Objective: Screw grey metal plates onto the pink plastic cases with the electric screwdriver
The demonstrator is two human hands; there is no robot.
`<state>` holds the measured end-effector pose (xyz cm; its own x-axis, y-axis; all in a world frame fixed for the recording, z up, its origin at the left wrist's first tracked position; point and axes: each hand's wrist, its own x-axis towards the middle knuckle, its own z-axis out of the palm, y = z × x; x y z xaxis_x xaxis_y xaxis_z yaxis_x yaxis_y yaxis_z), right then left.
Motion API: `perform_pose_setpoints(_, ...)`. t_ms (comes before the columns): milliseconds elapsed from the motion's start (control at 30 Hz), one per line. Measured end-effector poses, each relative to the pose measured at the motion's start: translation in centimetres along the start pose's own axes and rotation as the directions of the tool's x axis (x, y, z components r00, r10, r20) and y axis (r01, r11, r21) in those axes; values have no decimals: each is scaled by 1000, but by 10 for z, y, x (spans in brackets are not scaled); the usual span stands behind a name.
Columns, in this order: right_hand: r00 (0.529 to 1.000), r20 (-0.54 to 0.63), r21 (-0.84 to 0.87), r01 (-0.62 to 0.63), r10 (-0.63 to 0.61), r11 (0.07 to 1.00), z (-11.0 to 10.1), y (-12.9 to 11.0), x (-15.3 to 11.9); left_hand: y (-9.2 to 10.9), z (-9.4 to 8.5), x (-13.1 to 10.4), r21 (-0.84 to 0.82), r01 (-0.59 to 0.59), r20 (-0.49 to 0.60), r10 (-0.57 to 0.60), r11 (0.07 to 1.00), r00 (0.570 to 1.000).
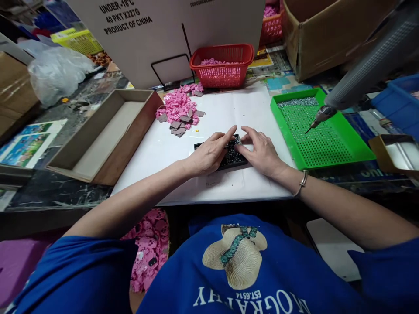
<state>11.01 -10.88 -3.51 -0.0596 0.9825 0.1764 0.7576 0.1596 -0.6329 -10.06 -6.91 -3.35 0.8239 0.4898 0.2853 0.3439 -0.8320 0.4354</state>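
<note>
A small black tray (233, 158) with many small, shiny dark pieces lies on the white work surface in front of me. My left hand (209, 153) rests over its left part, index finger stretched out and the thumb side near the pieces. From the right, my right hand (261, 150) reaches to the tray's far right corner, thumb and fingers apart. A small silvery bit shows between the hands there; I cannot make out what it is. Beyond the tray lies a heap of pink pieces (178, 104) with several flat grey chips (177, 127) beside it.
A green perforated tray (363, 152) with small metal parts stands right, below a hanging power screwdriver (347, 87). A red basket (222, 78) of pink pieces is at the back against a white carton board (163, 48). An open cardboard box (121, 148) lies left.
</note>
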Motion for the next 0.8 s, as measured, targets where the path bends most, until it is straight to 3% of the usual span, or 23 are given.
perform_pose_setpoints(333, 1000, -25, 129, -16, 19, 991, 4, 11, 10, -2, 10, 9, 152, -34, 19, 31, 988, 999)
perform_pose_setpoints(633, 1000, -8, 183, -18, 19, 983, 3, 12, 12, -4, 6, 4, -47, 36, -99, -40, 998, 994)
perform_pose_setpoints(800, 1000, 5, 179, -5, 5, 984, 1, 12, 11, -3, 12, 7, 13, -38, 12, 38, 999, 999)
